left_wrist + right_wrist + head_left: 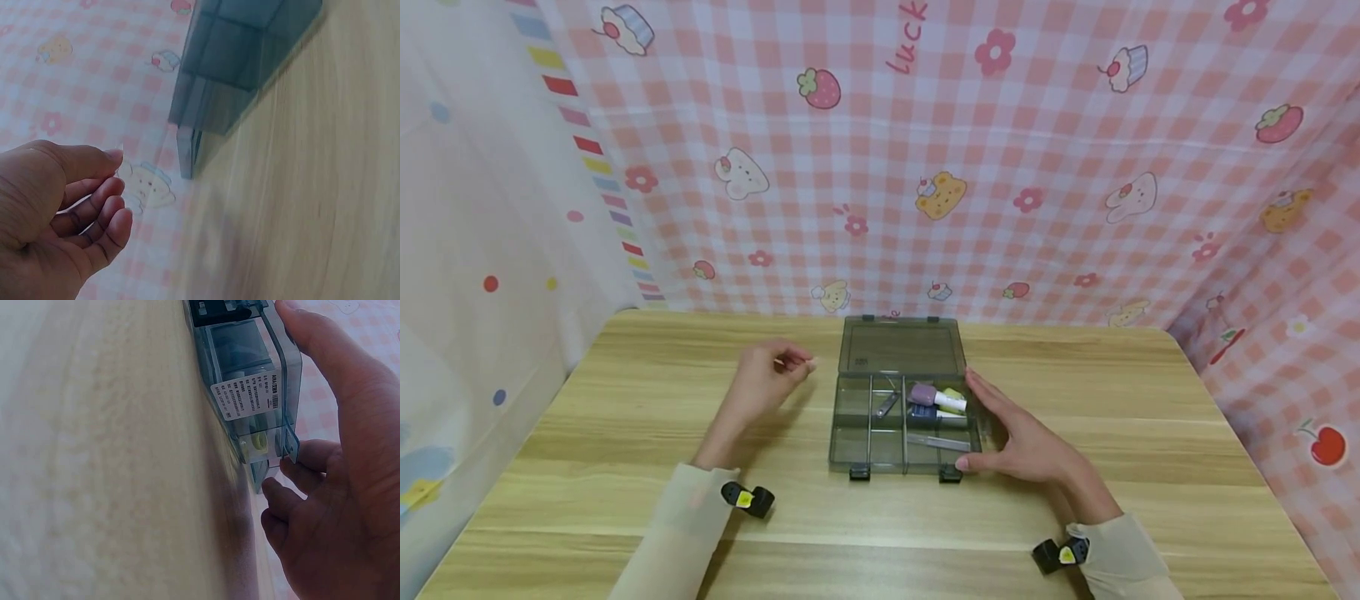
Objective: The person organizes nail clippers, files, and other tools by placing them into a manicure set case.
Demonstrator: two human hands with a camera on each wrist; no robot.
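A smoky clear compartment box (887, 450) lies on the table with its lid (902, 347) folded back. My right hand (1033, 442) holds its right side, thumb at the front corner and fingers toward the back. Left of the box, my left hand (767, 375) is raised, its thumb and forefinger pinching a small clear piece (120, 149). Inside the box are a purple nail polish bottle (922, 394), a dark blue one (922, 414) and a yellow-green one (953, 400), partly covered. A nail clipper (887, 405) sits in a middle compartment, and a flat pale strip (938, 442) lies at front right.
The wooden table (625, 433) runs back to a pink checked cloth (880, 208) hanging behind it. Two black latches (860, 472) stick out from the box's front edge. A white label (247, 395) is on the box's side.
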